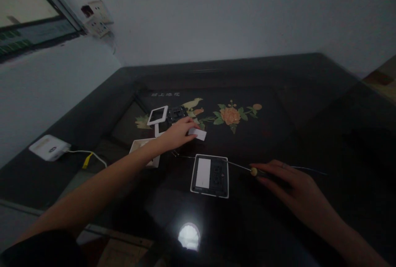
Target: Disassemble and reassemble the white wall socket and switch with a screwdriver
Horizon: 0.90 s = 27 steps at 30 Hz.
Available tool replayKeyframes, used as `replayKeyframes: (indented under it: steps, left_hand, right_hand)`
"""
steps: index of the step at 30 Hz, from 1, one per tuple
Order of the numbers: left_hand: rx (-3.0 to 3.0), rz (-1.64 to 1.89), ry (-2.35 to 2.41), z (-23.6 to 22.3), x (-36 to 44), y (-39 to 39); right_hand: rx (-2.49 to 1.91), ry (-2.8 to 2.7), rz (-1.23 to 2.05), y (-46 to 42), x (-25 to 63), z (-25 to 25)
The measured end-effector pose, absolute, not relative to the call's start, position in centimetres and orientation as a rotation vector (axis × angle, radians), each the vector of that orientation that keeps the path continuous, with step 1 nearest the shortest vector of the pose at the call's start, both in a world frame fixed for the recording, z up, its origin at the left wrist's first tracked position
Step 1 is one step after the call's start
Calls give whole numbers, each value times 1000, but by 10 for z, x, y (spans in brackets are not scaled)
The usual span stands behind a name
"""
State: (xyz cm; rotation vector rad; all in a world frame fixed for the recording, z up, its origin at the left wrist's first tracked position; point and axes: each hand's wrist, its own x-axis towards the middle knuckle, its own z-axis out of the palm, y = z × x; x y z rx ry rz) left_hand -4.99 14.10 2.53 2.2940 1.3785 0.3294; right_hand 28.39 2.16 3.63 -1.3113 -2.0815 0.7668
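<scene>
Black and white inside the square switch panel [217, 175], white round its edge. From there, white on the small switch cover [200, 135] at 12 o'clock. At 3 o'clock, yellow on the neck of the screwdriver [254, 172], silver on its rod. Shiny black on the tabletop [297, 102], with a peachy flower [230, 115] at 1 o'clock, green leaves [219, 120] beside it. Bright yellow on the cable tag [87, 161] at 9 o'clock.

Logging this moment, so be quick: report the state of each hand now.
Left hand: closed, fingers and thumb pinching one end of a white plate.
Right hand: closed, holding a thin-shafted tool.
</scene>
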Motion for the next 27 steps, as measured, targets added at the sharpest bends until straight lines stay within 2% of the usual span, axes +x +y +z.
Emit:
replayKeyframes:
  steps: [5, 10, 13, 19, 27]
  left_hand:
    - [2226, 533, 1353, 40, -48, 120]
    - [2030, 564, 1105, 54, -17, 81]
    - [1902, 616, 1058, 45, 3, 71]
    - [1668, 676, 1008, 24, 16, 75]
    - [1637, 641, 961, 31, -1, 62]
  right_hand:
    - [-1358, -2002, 986, 17, 280, 38]
    - [-1052, -1732, 1744, -1, 262, 42]
    - [-874, -1779, 2007, -17, 246, 43]
    - [-889, -1972, 1879, -27, 234, 40]
    - [-1213, -1882, 1517, 0, 253, 36]
